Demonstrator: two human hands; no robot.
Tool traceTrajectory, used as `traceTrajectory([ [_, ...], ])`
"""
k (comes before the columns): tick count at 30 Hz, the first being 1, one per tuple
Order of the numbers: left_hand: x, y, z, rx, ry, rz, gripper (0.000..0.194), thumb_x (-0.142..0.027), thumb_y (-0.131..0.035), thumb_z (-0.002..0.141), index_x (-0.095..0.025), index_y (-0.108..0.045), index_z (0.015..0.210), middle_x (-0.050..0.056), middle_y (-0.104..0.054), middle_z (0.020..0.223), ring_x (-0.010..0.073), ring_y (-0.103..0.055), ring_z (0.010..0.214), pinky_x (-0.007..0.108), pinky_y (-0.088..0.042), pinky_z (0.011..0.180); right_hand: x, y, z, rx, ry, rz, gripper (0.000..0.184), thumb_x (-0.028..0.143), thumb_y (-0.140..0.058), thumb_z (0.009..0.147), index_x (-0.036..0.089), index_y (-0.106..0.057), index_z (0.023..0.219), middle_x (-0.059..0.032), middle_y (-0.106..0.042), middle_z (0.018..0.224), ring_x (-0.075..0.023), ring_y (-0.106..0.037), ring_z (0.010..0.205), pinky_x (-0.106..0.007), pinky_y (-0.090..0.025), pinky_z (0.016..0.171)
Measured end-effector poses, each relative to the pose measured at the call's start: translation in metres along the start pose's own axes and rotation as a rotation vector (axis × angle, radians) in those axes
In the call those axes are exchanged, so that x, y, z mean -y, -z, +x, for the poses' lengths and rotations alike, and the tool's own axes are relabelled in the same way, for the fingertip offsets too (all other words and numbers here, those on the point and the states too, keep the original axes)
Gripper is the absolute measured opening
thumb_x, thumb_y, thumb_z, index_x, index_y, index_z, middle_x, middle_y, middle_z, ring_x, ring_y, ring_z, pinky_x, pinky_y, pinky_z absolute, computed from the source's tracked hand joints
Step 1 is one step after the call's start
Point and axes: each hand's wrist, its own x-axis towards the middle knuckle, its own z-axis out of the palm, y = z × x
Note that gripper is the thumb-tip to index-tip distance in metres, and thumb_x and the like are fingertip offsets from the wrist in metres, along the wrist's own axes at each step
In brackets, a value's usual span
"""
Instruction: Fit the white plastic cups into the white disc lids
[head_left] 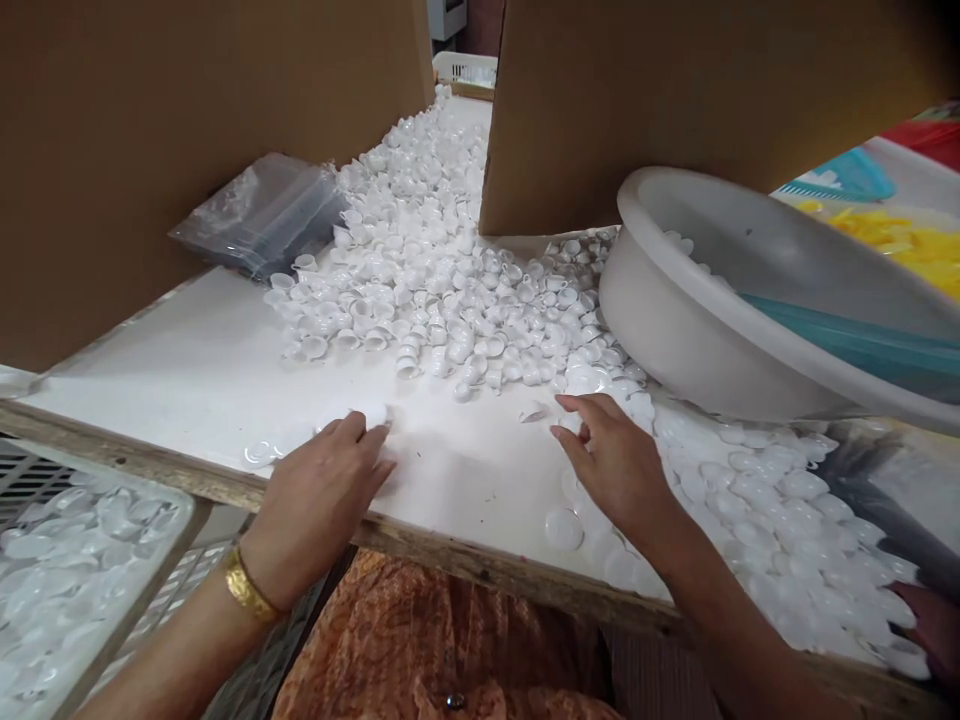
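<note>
My left hand (334, 480) is closed near the front edge of the white table, its fingers curled about a small white plastic piece (375, 411) that is partly hidden. Beside it lie a few flat white discs (259, 455). My right hand (619, 455) is curled over the table, with another white piece, its shape unclear, between thumb and forefinger. Just left of those fingertips is a single white toy cup (533, 412). Beyond both hands spreads a large heap of small white toy cups (450, 290). White saucer-like pieces (765, 500) are piled to the right.
A big grey basin (675, 330) with a teal item (847, 335) inside stands at right. Cardboard sheets (637, 110) wall the back. Clear plastic bags (262, 215) lie at left. A crate (161, 540) of white pieces sits below the table's wooden edge (480, 570). Yellow pieces (900, 245) lie far right.
</note>
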Motion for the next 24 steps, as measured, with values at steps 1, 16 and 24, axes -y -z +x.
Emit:
traceTrajectory([
  [1, -0.005, 0.002, 0.003, -0.026, 0.022, -0.007, 0.021, -0.034, -0.046, 0.085, -0.020, -0.061, 0.086, 0.006, -0.051, 0.076, 0.0198, -0.047, 0.065, 0.030, -0.031, 0.055, -0.008, 0.002, 0.000, -0.015, 0.008, -0.091, 0.028, 0.027, -0.051, 0.085, 0.018, -0.058, 0.111, -0.0082, -0.060, 0.102, -0.0185, -0.060, 0.073, -0.033, -0.049, 0.062],
  [16, -0.100, -0.057, 0.086, 0.075, -0.334, -0.088, 0.019, -0.006, -0.037, 0.083, -0.011, -0.053, 0.092, 0.013, -0.051, 0.096, 0.0233, -0.055, 0.087, 0.032, -0.049, 0.064, -0.026, -0.019, -0.011, -0.009, 0.090, -0.238, 0.015, 0.028, -0.049, 0.086, 0.020, -0.058, 0.095, -0.0080, -0.057, 0.094, -0.0242, -0.055, 0.087, -0.034, -0.045, 0.065],
  [24, -0.080, -0.051, 0.054, 0.042, -0.283, -0.073, 0.031, -0.003, -0.033, 0.083, -0.011, -0.049, 0.109, 0.014, -0.051, 0.104, 0.0248, -0.052, 0.096, 0.038, -0.049, 0.075, -0.010, 0.000, -0.003, -0.014, -0.159, 0.162, 0.024, 0.043, -0.055, 0.081, 0.020, -0.058, 0.075, -0.0024, -0.060, 0.071, -0.0160, -0.056, 0.059, -0.029, -0.042, 0.054],
])
